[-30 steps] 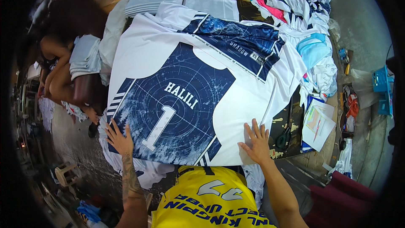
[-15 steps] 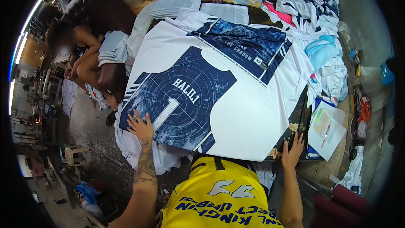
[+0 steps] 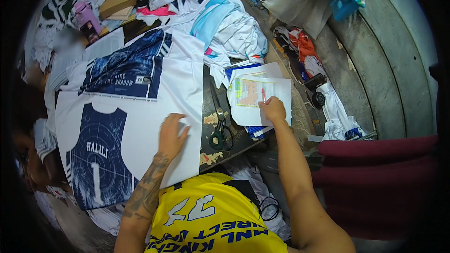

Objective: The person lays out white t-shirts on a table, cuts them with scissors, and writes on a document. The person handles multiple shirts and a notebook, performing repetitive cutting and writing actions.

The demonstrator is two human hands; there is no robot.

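Observation:
My left hand, fingers apart, is over the white fabric sheet, right of a printed navy jersey panel; whether it touches the fabric is unclear. Another navy printed panel lies above that one. My right hand has its fingers closed at the lower end of a red pen on white papers, which rest on blue folders or pads. Black-handled scissors lie on the dark, worn table between my hands.
Piles of garments and cardboard cover the back of the table. A blue plastic object is at upper right. A maroon padded seat is at lower right. Another person is partly visible at the left.
My view has swung rightward. My right hand has left the fabric for the papers and closed at the pen. My left hand has shifted to the right part of the white fabric.

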